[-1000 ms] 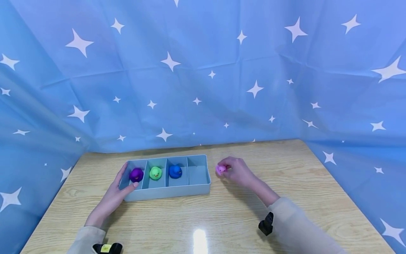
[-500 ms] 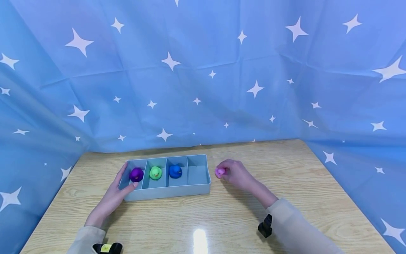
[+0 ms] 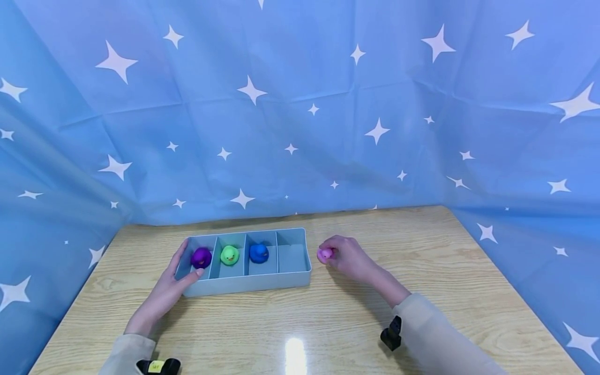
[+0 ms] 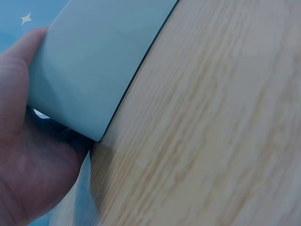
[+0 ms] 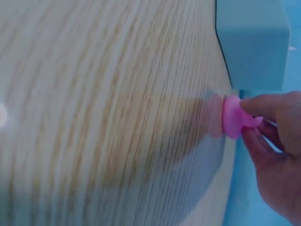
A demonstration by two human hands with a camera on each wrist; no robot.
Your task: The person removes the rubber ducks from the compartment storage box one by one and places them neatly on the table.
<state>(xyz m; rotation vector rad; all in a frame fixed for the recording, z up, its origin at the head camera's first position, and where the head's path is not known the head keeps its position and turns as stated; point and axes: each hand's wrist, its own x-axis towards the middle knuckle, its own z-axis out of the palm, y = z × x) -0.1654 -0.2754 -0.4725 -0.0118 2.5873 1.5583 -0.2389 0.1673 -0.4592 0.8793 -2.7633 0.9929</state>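
A blue-grey box (image 3: 248, 283) with a row of compartments sits on the wooden table. My left hand (image 3: 165, 291) grips its left end, thumb over the front rim and fingers along the side. From left to right, single compartments hold a purple rubber duck (image 3: 201, 258), a green rubber duck (image 3: 229, 255) and a blue rubber duck (image 3: 259, 253); the rightmost has nothing in it. Just right of the box, my right hand (image 3: 350, 258) pinches a pink rubber duck (image 3: 325, 254) between thumb and fingers. In the right wrist view this pink duck (image 5: 233, 117) is at the tabletop.
The wooden table (image 3: 375, 224) reaches back to a blue curtain (image 3: 300, 104) with white stars, which also hangs at both sides. A bright light reflection (image 3: 295, 354) shows near the table's front. Each wrist bears a black camera (image 3: 391, 333).
My right hand has shifted very slightly left and down with the pink rubber duck, then stayed nearly still. The left hand and the box have not visibly moved.
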